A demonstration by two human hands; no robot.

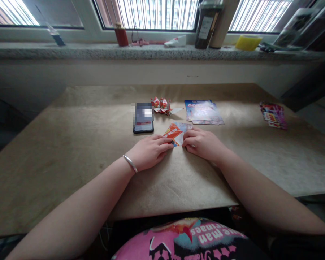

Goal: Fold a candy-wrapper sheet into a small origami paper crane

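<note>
A small folded piece of printed paper (175, 132), orange, red and blue, lies on the brown table (70, 144) in front of me. My left hand (148, 151), with a silver bangle on the wrist, presses its curled fingers on the paper's left edge. My right hand (203, 143) pinches the paper's right edge with its fingers closed. Both hands rest on the tabletop.
A black phone (143, 118) lies just beyond the paper. Behind it sit folded red paper figures (163, 106), a stack of blue leaflets (203, 112) and more leaflets (273, 115) at the far right. The windowsill (97, 51) holds a red cup (121, 35), jars and a yellow sponge (248, 42).
</note>
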